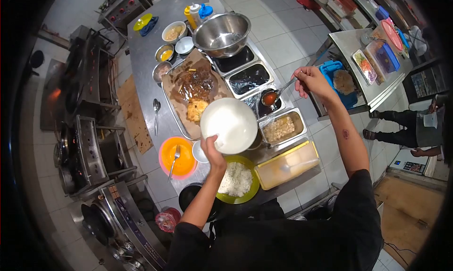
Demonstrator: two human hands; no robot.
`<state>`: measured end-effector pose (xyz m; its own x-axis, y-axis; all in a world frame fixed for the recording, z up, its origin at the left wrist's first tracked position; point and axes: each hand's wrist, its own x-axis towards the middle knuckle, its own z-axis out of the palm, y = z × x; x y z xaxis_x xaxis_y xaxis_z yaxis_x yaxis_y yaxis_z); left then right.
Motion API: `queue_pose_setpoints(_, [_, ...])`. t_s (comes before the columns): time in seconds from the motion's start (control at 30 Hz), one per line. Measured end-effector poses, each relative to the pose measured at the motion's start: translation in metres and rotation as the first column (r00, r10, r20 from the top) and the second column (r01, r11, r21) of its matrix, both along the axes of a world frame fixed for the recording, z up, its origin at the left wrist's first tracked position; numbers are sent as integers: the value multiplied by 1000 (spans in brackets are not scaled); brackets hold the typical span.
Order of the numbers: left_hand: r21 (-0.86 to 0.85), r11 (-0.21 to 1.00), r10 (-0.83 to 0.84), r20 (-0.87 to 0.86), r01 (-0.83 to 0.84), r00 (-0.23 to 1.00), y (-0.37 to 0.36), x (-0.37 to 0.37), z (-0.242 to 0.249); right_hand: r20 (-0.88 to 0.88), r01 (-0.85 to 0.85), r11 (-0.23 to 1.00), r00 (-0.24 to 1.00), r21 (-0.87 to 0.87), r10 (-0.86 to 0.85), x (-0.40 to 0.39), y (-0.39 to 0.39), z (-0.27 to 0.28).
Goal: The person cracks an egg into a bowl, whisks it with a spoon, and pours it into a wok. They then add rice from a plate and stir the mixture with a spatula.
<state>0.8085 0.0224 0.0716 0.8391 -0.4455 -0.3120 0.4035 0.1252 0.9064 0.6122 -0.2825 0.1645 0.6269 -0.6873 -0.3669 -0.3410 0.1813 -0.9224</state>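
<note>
My left hand point(214, 155) grips the rim of a white bowl point(229, 126), tilted toward me and showing no food inside. My right hand point(312, 82) is closed around the long handle of a metal ladle point(279, 92), whose cup holds red-orange sauce point(270, 98). The ladle hangs over a dark-filled steel pan point(275, 108), to the right of the bowl. Left of the bowl, a paper-lined tray point(175, 103) carries a golden fried piece point(196, 109) and a dark, glossy brown mass. Partly under my left forearm is a green bowl of white shreds or grains point(236, 179).
Steel pans include one with a chopped pale filling point(279, 128), beside a lidded yellowish container point(288, 165). A large steel mixing bowl point(222, 35) stands farther back. An orange bowl with a fork point(177, 157) sits left. At right, a person point(424, 124) stands near a side table point(351, 44).
</note>
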Motion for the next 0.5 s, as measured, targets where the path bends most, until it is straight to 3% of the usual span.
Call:
queue_pose_setpoints(0.07, [-5,1000,-16,51,16,999,-18,-9,0,23,-40,999,999,-10,41,4,7,12])
queue_pose_setpoints(0.2, [0,1000,-7,-35,7,999,-44,-27,9,85,-43,999,995,-33,45,17,36,19])
queue_pose_setpoints(0.27, [-93,994,-63,-58,57,996,-50,-31,11,140,-20,986,989,-164,43,24,60,22])
queue_pose_setpoints(0.33, [-73,997,-41,-90,34,995,-49,-30,-7,145,-9,977,989,-215,41,29,88,32])
queue_pose_setpoints(0.4, [-105,990,-98,-14,96,995,-46,-28,-11,141,-2,805,984,-593,106,30,109,37])
queue_pose_setpoints(0.5, [-99,993,-71,-65,64,995,-41,-27,2,248,92,711,962,-697,119,30,125,25])
